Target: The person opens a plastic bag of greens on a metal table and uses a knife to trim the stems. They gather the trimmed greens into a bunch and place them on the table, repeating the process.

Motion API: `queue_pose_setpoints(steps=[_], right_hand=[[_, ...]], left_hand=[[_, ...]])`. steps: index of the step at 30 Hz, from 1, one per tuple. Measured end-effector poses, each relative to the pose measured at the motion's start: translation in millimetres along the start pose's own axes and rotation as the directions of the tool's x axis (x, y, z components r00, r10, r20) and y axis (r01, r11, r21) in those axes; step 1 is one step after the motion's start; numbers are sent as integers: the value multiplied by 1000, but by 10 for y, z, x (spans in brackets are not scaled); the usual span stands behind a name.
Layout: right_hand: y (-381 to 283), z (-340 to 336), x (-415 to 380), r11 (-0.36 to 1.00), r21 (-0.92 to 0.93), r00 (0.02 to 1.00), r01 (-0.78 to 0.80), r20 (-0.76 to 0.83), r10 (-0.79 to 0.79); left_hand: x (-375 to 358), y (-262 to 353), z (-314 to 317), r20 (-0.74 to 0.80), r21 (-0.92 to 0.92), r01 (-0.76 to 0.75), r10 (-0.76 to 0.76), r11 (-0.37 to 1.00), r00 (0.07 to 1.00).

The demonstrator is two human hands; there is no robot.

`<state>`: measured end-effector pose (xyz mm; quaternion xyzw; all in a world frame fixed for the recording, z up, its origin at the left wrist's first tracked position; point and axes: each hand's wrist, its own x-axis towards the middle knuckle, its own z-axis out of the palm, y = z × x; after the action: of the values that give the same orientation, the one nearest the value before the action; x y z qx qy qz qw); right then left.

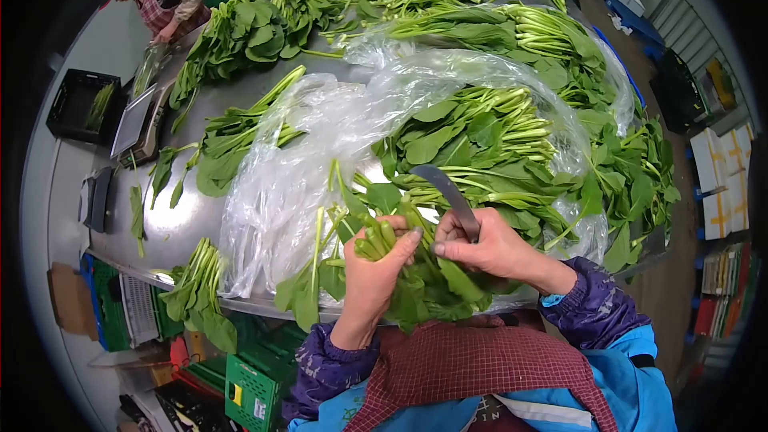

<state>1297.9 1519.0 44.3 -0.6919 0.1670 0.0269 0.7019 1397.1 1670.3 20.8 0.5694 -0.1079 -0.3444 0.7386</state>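
Near the table's front edge, my left hand (378, 266) is closed around a bunch of leafy greens (432, 292), its cut stems showing between thumb and fingers. My right hand (484, 244), just to the right, grips a knife (450, 196) whose curved dark blade points up and left. The right thumb is beside the bunch's stems; whether it touches them I cannot tell. Behind both hands lies a large pile of greens (488, 132) on clear plastic sheeting (320, 124). Loose stems with leaves (308, 296) lie left of my left hand.
More greens (240, 32) lie along the metal table's (172, 228) far side. A scale (140, 124) and black crate (84, 104) are at the left. Another person (164, 0) stands at the far left. Green crates (252, 384) sit below the front edge.
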Motion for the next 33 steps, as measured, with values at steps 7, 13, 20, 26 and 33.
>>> queue_pose_setpoints(steps=[7,13,20,26,33], right_hand=[[-5,-87,182,490,-796,864,356,80,-497],[281,-217,255,530,-802,895,275,12,-447],[550,-271,-99,595,-788,956,156,-30,-291],[685,-814,-316,459,-883,842,-102,-322,-432],[429,-678,-242,756,-653,915,-46,-330,-230]], left_hand=[[-43,48,-34,14,50,10,-11,999,1000],[-60,62,-200,11,-41,165,-165,985,986],[-65,128,-630,-6,-273,51,-54,961,999],[-75,234,-725,-38,-321,-95,88,942,995],[-91,135,-504,52,-327,15,2,945,999]])
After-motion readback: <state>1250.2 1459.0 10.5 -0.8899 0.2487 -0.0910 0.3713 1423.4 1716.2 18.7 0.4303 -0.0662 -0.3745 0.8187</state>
